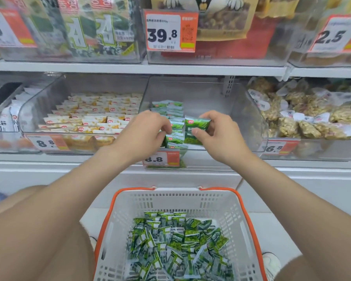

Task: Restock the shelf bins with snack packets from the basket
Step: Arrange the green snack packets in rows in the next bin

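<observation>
A clear shelf bin [215, 98] at centre holds a row of green snack packets [167, 107] along its left side. My left hand [144, 132] pinches a green packet [173, 138] at the front of that row. Just to the right, my right hand [217, 134] grips another small stack of green packets [195, 128] over the bin. Below, between my knees, a white basket [130, 220] with orange rim holds several loose green packets [178, 246].
The bin to the left [32, 110] is filled with yellow packets [93, 116]. Bagged nut snacks [304, 116] fill the bin on the right. Price tags [162, 159] hang on the bin fronts. An upper shelf [130, 67] of larger bags sits above.
</observation>
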The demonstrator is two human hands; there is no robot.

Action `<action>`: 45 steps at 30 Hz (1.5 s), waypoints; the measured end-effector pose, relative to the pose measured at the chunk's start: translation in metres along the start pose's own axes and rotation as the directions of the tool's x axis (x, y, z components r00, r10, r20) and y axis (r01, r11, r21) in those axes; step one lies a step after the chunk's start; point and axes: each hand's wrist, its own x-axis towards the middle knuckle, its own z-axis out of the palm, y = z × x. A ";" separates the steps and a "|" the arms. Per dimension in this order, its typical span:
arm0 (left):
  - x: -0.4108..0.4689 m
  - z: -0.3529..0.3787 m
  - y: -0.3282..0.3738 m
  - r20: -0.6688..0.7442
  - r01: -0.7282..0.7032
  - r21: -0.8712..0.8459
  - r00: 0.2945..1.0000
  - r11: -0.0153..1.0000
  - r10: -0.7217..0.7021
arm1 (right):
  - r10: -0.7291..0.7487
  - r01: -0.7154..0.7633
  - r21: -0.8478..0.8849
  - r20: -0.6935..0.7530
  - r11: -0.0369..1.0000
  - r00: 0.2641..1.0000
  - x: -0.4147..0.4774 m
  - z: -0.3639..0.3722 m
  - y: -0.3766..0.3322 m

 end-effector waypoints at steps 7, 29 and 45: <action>0.056 0.026 -0.010 0.405 -0.042 0.042 0.914 0.998 0.022 | 0.192 -0.199 -0.037 0.491 0.979 0.850 0.036 0.010 0.012; 0.035 -0.005 -0.014 0.098 0.011 0.343 0.994 0.939 -0.048 | 0.449 -0.461 -0.140 0.586 0.876 0.675 0.055 0.041 -0.011; 0.009 -0.016 -0.008 0.345 0.459 -0.101 0.848 0.883 -0.402 | 0.403 -0.546 0.022 0.650 0.837 0.644 0.054 0.054 -0.024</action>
